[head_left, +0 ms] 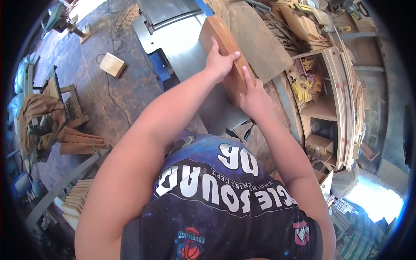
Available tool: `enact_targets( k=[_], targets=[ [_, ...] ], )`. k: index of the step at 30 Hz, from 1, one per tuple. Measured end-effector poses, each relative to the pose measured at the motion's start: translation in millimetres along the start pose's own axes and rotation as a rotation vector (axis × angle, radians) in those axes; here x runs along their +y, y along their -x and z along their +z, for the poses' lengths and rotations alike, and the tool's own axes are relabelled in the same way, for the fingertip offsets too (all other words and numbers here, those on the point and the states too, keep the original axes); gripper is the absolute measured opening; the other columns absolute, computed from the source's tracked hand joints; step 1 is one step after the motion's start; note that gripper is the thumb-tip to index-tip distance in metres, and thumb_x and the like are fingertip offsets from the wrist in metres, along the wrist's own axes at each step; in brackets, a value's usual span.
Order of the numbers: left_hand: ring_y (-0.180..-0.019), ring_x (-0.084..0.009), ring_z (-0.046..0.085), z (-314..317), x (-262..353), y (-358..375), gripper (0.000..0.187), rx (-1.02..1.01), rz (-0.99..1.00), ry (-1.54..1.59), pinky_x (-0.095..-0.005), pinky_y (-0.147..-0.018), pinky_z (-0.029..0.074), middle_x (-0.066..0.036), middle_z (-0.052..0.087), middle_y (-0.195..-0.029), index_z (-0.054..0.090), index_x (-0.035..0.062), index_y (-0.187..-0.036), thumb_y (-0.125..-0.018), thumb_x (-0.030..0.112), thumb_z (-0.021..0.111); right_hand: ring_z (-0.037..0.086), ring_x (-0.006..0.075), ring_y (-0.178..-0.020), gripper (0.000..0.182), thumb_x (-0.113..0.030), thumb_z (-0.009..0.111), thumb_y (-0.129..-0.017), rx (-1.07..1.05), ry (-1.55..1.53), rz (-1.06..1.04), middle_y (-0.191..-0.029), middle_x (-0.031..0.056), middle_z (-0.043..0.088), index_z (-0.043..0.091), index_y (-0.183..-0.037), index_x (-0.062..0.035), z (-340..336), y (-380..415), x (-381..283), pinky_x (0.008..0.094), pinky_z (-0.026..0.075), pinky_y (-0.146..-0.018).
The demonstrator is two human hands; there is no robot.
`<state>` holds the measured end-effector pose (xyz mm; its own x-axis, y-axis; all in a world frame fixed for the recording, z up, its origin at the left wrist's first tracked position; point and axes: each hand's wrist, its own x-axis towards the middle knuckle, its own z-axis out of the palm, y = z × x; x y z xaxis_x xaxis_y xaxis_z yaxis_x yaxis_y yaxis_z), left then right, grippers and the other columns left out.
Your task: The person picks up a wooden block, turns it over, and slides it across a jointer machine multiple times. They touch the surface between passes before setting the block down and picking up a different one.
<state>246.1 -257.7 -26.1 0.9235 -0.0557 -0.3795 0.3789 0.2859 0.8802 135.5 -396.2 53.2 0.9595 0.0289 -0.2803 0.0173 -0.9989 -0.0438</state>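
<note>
A reddish-brown wooden board stands on edge along the right side of a metal machine table. My left hand is on the board's left face and top edge, its thumb and fingers spread apart around the edge. Nearer to me, my right hand grips the board's near end, one finger stretched along the top edge. The far end of the board reaches a blue strip on the machine. Part of the board's left face is hidden behind my left hand.
A light wooden block lies on the floor at the left, with a cable beside it. On the right are a wooden shelf and a large brown sheet. Stacked wooden pieces lie at the left.
</note>
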Motion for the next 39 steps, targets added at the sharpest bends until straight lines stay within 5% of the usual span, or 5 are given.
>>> enact_targets(
  k=[3, 17, 23, 27, 39],
  targets=[
    [-0.134, -0.0414, 0.056, -11.5, 29.2, -8.7, 0.12, -0.025, -0.076, 0.036, -0.0651, -0.096, 0.055, -0.025, 0.044, -0.158, -0.013, 0.0191, -0.169, -0.093, 0.015, 0.08, 0.068, 0.0453, -0.108, 0.095, -0.027, 0.072, -0.091, 0.035, 0.013, -0.02, -0.128, 0.0247, 0.056, 0.018, -0.169, -0.0336, 2.0, -21.6, -7.5, 0.0547, 0.058, -0.089],
    [-0.152, -0.0467, 0.032, -70.6, 78.1, -107.4, 0.126, -0.116, -0.092, 0.068, -0.0731, -0.11, 0.042, -0.024, 0.012, -0.172, -0.025, 0.0197, -0.165, -0.094, 0.011, 0.079, 0.069, 0.0444, -0.109, 0.087, -0.025, 0.062, -0.094, 0.059, -0.01, -0.064, -0.128, 0.0265, 0.057, 0.018, -0.169, -0.0358, -15.6, -123.1, -57.2, 0.0539, 0.057, -0.095],
    [-0.146, -0.0433, 0.043, -85.7, 95.1, -132.2, 0.115, -0.108, -0.051, 0.044, -0.0637, -0.108, 0.048, -0.025, 0.032, -0.166, -0.009, 0.0154, -0.17, -0.096, 0.025, 0.079, 0.07, 0.0424, -0.11, 0.09, -0.018, 0.063, -0.091, 0.038, -0.032, -0.094, -0.128, 0.0259, 0.056, 0.02, -0.169, -0.0307, -31.9, -149.6, -76.4, 0.0508, 0.057, -0.095],
    [-0.123, -0.0431, 0.062, -98.0, 107.7, -163.1, 0.118, -0.148, -0.119, -0.011, -0.0719, -0.092, 0.051, -0.019, 0.05, -0.153, -0.026, 0.0272, -0.164, -0.1, 0.023, 0.073, 0.07, 0.0421, -0.111, 0.089, -0.019, 0.064, -0.091, 0.035, -0.044, -0.109, -0.129, 0.0266, 0.056, 0.021, -0.169, -0.0297, -37.8, -170.2, -86.0, 0.0506, 0.057, -0.095],
    [-0.11, -0.0352, 0.069, -126.5, 139.0, -210.1, 0.112, -0.126, -0.024, 0.013, -0.0597, -0.078, 0.058, -0.016, 0.06, -0.14, -0.013, 0.0302, -0.167, -0.098, 0.023, 0.075, 0.07, 0.0439, -0.108, 0.081, -0.021, 0.057, -0.094, 0.11, -0.069, -0.168, -0.129, 0.028, 0.057, 0.026, -0.169, -0.0266, -41.4, -232.3, -113.6, 0.0501, 0.057, -0.095]
  ],
)
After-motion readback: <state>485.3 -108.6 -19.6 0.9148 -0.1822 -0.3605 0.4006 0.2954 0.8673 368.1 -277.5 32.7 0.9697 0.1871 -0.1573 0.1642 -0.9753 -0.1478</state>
